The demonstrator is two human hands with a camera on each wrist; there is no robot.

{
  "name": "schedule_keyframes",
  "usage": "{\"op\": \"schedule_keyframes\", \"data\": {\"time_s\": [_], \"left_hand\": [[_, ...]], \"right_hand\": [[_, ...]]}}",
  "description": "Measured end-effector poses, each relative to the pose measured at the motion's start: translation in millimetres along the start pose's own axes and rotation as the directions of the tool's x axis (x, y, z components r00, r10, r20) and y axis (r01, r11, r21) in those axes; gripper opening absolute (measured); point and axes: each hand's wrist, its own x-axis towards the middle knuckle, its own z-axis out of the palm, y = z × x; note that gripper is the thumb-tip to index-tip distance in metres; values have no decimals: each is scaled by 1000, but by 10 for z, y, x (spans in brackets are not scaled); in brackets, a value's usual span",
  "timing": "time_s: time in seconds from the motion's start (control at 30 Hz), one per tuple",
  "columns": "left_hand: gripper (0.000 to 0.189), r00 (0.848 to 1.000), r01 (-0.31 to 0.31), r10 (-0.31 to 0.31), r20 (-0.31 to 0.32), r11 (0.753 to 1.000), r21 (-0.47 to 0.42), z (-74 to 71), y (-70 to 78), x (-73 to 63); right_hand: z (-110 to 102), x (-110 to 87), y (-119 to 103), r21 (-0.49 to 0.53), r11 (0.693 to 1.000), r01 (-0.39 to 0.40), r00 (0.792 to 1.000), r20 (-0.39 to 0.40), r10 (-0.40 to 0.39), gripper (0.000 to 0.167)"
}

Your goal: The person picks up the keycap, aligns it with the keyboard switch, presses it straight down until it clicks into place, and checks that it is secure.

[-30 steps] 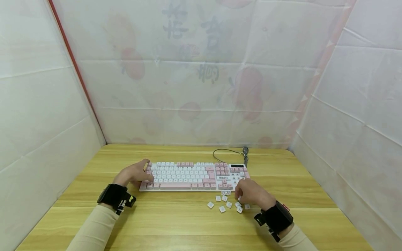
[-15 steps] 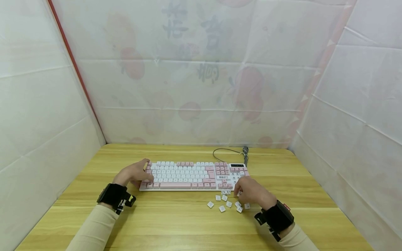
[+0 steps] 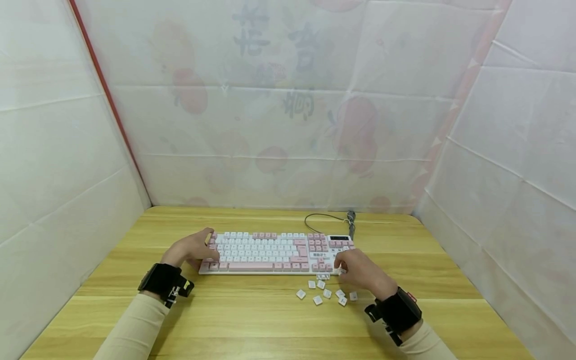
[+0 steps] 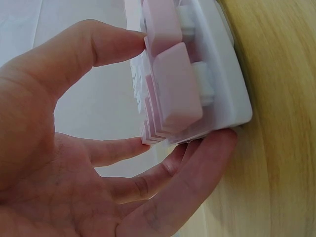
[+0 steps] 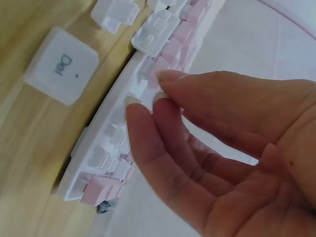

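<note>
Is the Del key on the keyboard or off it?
Off. The right wrist view shows the Del key lying label up on the table, apart from the keyboard.

The keyboard [image 3: 265,253] is white, its keys mixing white and pale pink, its space bar [image 3: 251,266] pink. In front of it, loose keycaps [image 3: 317,300] are white, one lettered grey. Beneath it, the counter [image 3: 261,325] is yellow wood-grain; behind it, the cable [image 3: 351,226] is grey and the sheeting [image 3: 279,130] whitish with faded red blotches.

Cream sleeves [image 3: 131,325], black wrist straps [image 3: 157,278] with small dark mounts [image 3: 372,314], a red tag [image 3: 411,297] on the right strap.
</note>
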Motion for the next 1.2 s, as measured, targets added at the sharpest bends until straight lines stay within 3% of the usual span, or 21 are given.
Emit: {"op": "schedule_keyframes", "data": {"time_s": [0.23,0.53,0.77,1.2], "left_hand": [[100,1000,-1,1,-1,1000,-3,7,-1,-22],[101,1000,10,-10,-11,1000,-5,17,4,-29],[100,1000,3,-3,-10,1000,-1,13,9,-33],[99,1000,4,-4,-12,1000,5,11,19,-30]], "right_hand": [[-27,47,2,-12,999,-32,996,-86,31,13],[-36,45,45,-31,999,-8,995,-101,5,18],[-40,49,45,3,998,-64,991,-120,63,18],[-79,113,209,-40,999,23,984,-174,-29,17]]}}
